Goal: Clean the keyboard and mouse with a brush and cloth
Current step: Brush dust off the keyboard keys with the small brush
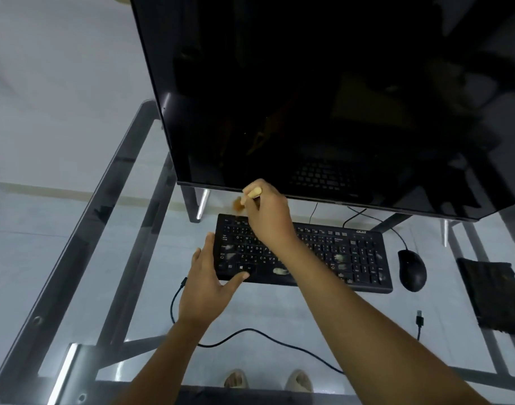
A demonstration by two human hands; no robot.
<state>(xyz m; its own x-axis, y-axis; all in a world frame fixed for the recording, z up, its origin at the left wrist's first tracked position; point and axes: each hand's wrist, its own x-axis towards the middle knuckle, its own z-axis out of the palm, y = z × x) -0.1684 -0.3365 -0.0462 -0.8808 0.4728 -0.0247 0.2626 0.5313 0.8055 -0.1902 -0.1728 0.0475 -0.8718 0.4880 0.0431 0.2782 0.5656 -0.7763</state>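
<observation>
A black keyboard (pixel 332 252) lies on the glass desk, with pale dust smudges on several keys. My right hand (pixel 268 214) hovers over its far left corner and grips a small brush (pixel 244 200) with a pale wooden handle; the blurred brown bristles point left, just above the top row. My left hand (pixel 209 282) rests against the keyboard's left end, fingers straight along the side and thumb on the front edge. A black mouse (pixel 412 270) sits right of the keyboard. A dark cloth (pixel 493 293) lies flat further right.
A large dark monitor (pixel 323 97) stands just behind the keyboard, its lower edge close above my right hand. A loose black cable (pixel 250 334) snakes across the glass desk (pixel 75 258) in front, with a USB plug (pixel 420 318) near the cloth. Feet show through the glass below.
</observation>
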